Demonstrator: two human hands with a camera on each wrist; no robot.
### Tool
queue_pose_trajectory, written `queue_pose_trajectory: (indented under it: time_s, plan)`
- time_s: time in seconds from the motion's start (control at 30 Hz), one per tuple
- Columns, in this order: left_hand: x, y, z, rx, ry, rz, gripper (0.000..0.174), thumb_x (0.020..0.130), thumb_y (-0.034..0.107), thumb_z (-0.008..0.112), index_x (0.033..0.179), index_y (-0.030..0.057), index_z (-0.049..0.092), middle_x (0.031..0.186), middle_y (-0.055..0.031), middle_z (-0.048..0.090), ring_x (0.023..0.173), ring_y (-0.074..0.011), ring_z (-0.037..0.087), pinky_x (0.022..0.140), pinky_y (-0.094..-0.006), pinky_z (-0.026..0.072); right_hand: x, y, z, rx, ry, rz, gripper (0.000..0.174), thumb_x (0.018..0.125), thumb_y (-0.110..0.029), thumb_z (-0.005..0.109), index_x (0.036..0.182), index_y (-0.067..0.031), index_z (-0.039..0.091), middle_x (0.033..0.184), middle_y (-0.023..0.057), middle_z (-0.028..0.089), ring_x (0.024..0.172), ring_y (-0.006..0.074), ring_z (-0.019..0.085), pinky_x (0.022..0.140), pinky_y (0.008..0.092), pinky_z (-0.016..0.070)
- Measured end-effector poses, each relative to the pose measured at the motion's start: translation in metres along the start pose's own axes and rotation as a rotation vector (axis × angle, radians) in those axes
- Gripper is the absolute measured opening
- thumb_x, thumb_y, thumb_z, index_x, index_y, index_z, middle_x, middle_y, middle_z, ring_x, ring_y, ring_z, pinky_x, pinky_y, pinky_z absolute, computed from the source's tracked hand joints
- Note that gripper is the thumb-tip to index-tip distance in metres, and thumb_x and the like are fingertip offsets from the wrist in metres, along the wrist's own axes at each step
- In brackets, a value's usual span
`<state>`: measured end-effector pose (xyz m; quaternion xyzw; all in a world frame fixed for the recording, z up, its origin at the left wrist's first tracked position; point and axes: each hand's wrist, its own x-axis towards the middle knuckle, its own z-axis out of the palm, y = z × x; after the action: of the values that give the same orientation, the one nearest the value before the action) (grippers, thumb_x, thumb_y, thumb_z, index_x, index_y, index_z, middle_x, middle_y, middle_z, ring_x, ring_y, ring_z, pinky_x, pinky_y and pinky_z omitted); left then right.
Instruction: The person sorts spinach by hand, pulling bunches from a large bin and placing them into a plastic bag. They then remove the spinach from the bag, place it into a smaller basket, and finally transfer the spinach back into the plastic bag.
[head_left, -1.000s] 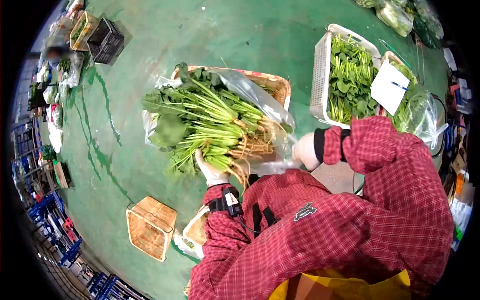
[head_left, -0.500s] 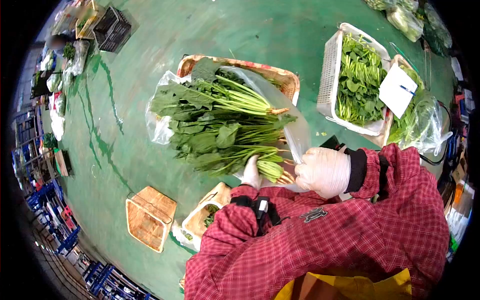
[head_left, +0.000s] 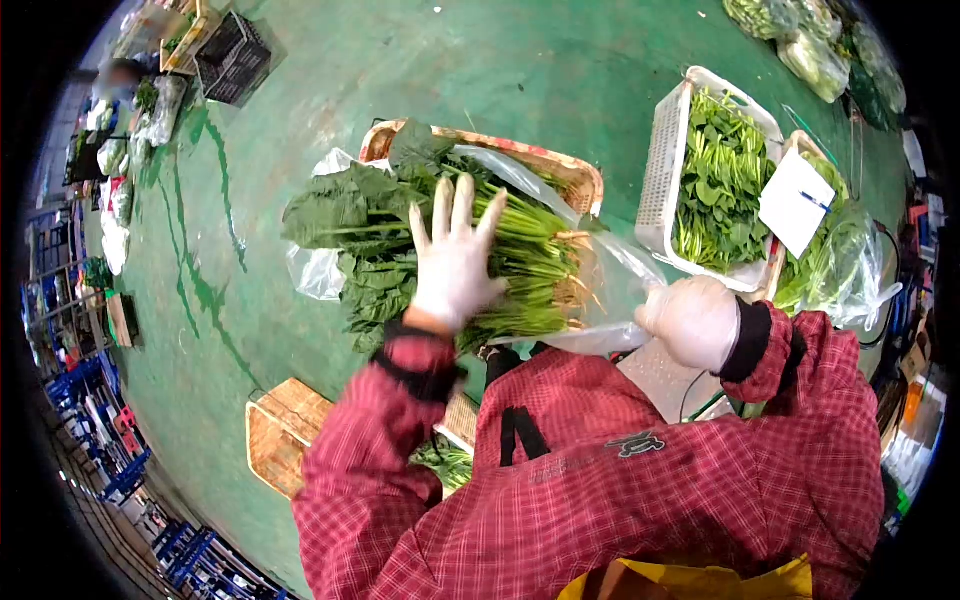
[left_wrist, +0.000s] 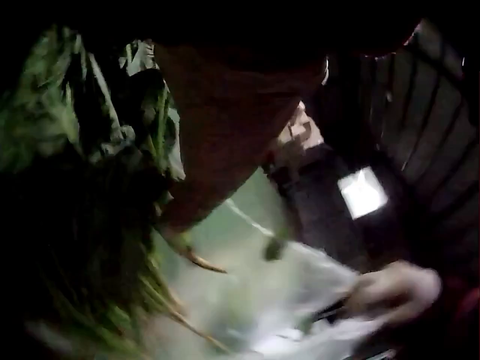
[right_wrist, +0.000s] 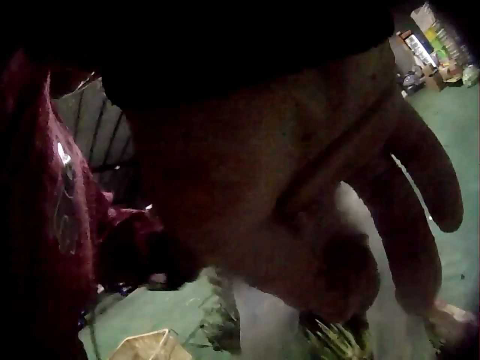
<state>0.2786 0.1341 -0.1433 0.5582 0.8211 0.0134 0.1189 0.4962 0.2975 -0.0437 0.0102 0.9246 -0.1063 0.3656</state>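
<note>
Pressing flat on the spinach bunch (head_left: pixel 530 265), your left hand (head_left: pixel 455 262) lies with fingers spread wide, gripping nothing. The bunch sits in the plastic bag (head_left: pixel 618 275) over the wicker basket (head_left: pixel 575 170), long axis 9 to 3 o'clock, roots toward 3, where your right hand (head_left: pixel 690 322) clutches the bag's edge
</note>
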Motion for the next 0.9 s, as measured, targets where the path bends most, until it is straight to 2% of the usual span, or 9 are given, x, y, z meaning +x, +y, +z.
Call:
queue_pose_trajectory:
  time_s: [0.1, 0.27, 0.3, 0.4, 0.47, 0.53, 0.6, 0.77, 0.9]
  plan:
    - [0.04, -0.033, 0.056, 0.073, -0.372, -0.123, 0.114, 0.048, 0.048, 0.084, 0.145, 0.0272, 0.029, 0.151, -0.0177, 0.023, 0.14, -0.0415, 0.015, 0.105, -0.0703, 0.0112, 0.004, 0.005, -0.007, -0.081, 0.026, -0.061, 0.014, 0.073, -0.009, 0.061, 0.085, -0.0087, 0.068, 0.084, 0.0116, 0.064, 0.075, 0.029, 0.068, 0.058, 0.0403, 0.0542]
    - [0.017, -0.018, 0.078, 0.021, -0.407, -0.102, 0.099, 0.054, 0.051, 0.076, 0.142, 0.0311, 0.035, 0.145, -0.0193, 0.033, 0.137, -0.0434, 0.024, 0.105, -0.0691, 0.0144, 0.074, 0.065, 0.014, -0.196, 0.076, 0.025, 0.009, 0.073, -0.008, 0.061, 0.081, -0.0093, 0.066, 0.078, 0.011, 0.063, 0.077, 0.0284, 0.068, 0.057, 0.04, 0.0542]
    - [0.007, -0.012, 0.077, 0.024, -0.406, -0.082, 0.098, 0.056, 0.054, 0.074, 0.142, 0.031, 0.035, 0.145, -0.0199, 0.033, 0.136, -0.0444, 0.024, 0.104, -0.0698, 0.0135, 0.085, 0.066, 0.02, -0.166, 0.276, 0.011, 0.002, 0.07, -0.012, 0.062, 0.071, -0.0106, 0.061, 0.065, 0.0077, 0.057, 0.07, 0.0252, 0.064, 0.063, 0.0375, 0.0545]
    - [-0.013, 0.003, 0.082, 0.022, -0.43, -0.025, 0.094, 0.06, 0.062, 0.07, 0.142, 0.0314, 0.036, 0.144, -0.0218, 0.033, 0.135, -0.048, 0.023, 0.103, -0.0723, 0.011, 0.068, 0.022, -0.022, -0.219, 0.921, -0.349, 0.008, 0.065, -0.016, 0.062, 0.066, -0.0115, 0.056, 0.058, 0.0053, 0.048, 0.063, 0.0227, 0.058, 0.07, 0.0347, 0.0536]
    - [-0.013, 0.003, 0.092, 0.004, -0.33, -0.027, 0.092, 0.063, 0.067, 0.066, 0.143, 0.0342, 0.034, 0.144, -0.0217, 0.033, 0.136, -0.0488, 0.02, 0.103, -0.0731, 0.0078, 0.048, 0.007, -0.028, -0.12, 0.883, -0.469, 0.013, 0.059, -0.021, 0.061, 0.062, -0.0119, 0.052, 0.06, 0.0044, 0.046, 0.062, 0.0222, 0.054, 0.076, 0.035, 0.0519]
    - [0.001, 0.0, 0.108, -0.017, -0.215, -0.025, 0.091, 0.065, 0.069, 0.065, 0.143, 0.0346, 0.033, 0.144, -0.0214, 0.033, 0.136, -0.0483, 0.019, 0.103, -0.0734, 0.007, 0.038, 0.007, -0.022, -0.098, 0.977, -0.39, 0.018, 0.052, -0.023, 0.061, 0.063, -0.0117, 0.053, 0.063, 0.0042, 0.047, 0.066, 0.0242, 0.055, 0.076, 0.0389, 0.0518]
    - [0.023, 0.0, 0.129, -0.042, -0.191, -0.011, 0.091, 0.066, 0.071, 0.063, 0.144, 0.0342, 0.033, 0.144, -0.0205, 0.033, 0.136, -0.0474, 0.019, 0.102, -0.074, 0.0071, 0.032, 0.016, -0.02, -0.075, 0.838, -0.382, 0.024, 0.048, -0.021, 0.066, 0.067, -0.0103, 0.056, 0.067, 0.0056, 0.05, 0.07, 0.0265, 0.056, 0.078, 0.0397, 0.0527]
    - [0.063, -0.007, 0.184, 0.071, -0.306, 0.052, 0.084, 0.072, 0.073, 0.054, 0.141, 0.0284, 0.038, 0.145, -0.0173, 0.032, 0.137, -0.045, 0.018, 0.101, -0.0741, 0.0081, 0.046, 0.014, -0.004, 0.131, 0.851, -0.19, 0.025, 0.062, -0.01, 0.073, 0.068, -0.0068, 0.049, 0.07, 0.0079, 0.049, 0.068, 0.028, 0.054, 0.076, 0.0472, 0.0531]
    - [0.057, -0.012, 0.16, -0.008, -0.259, 0.043, 0.09, 0.067, 0.072, 0.059, 0.143, 0.0276, 0.037, 0.145, -0.018, 0.032, 0.139, -0.0443, 0.015, 0.102, -0.0739, 0.0059, 0.044, 0.016, -0.016, 0.037, 0.768, -0.093, 0.026, 0.063, -0.011, 0.073, 0.068, -0.0052, 0.049, 0.072, 0.0113, 0.05, 0.069, 0.0321, 0.052, 0.073, 0.0461, 0.0491]
